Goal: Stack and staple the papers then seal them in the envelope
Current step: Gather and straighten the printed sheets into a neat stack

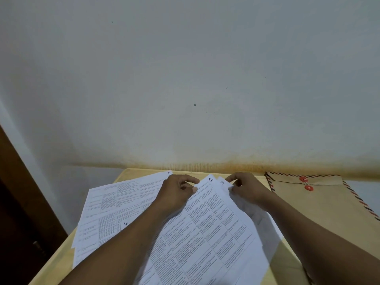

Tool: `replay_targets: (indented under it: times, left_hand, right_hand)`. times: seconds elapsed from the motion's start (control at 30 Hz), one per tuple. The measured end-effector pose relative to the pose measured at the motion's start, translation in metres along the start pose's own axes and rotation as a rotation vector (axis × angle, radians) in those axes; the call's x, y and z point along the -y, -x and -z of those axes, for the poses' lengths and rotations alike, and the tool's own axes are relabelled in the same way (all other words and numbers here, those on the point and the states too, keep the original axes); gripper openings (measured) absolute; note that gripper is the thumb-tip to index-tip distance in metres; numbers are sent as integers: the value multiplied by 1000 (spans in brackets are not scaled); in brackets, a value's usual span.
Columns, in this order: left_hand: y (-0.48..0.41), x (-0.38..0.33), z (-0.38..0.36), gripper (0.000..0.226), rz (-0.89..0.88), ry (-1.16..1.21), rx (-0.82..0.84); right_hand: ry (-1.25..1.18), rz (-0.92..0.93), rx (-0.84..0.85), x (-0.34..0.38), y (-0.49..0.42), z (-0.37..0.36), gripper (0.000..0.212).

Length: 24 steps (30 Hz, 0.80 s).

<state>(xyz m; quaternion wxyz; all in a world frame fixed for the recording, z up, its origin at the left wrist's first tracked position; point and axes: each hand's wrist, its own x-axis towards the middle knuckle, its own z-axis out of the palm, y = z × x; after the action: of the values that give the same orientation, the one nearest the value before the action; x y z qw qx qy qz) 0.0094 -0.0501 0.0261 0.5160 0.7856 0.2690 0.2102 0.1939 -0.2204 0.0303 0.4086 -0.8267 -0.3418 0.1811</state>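
The printed papers [205, 223] are lying fanned and overlapping across the wooden table [127, 174]. The left hand [176, 190] is pinching the far corner of the sheet marked 1, while the right hand [246, 188] is pinching the far edge of the sheets just beside it. The brown string-tie envelope [320, 200] is lying flat to the right, near the wall [185, 79].

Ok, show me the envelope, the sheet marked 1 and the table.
envelope [320, 204]: head view, on the middle of its plain brown face.
sheet marked 1 [205, 202]: head view, on the printed grid below the handwritten number.
table [59, 264]: head view, on bare wood by the near left edge.
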Motion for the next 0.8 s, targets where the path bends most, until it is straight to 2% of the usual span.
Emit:
replay_targets:
  times: [0.13,0.37,0.6,0.8]
  left_hand:
    - [-1,-7,-4,17,-56,-50,-41]
    - [-1,-21,-3,19,-145,-31,-111]
    - [-1,-24,-2,19,-136,-26,-153]
    - [-5,-26,-3,21,-106,-27,-150]
  right_hand:
    - [-213,51,17,19,6,11,20]
    - [-384,48,45,29,13,19,21]
    - [-441,36,65,33,9,18,24]
    - [-365,76,55,43,10,12,30]
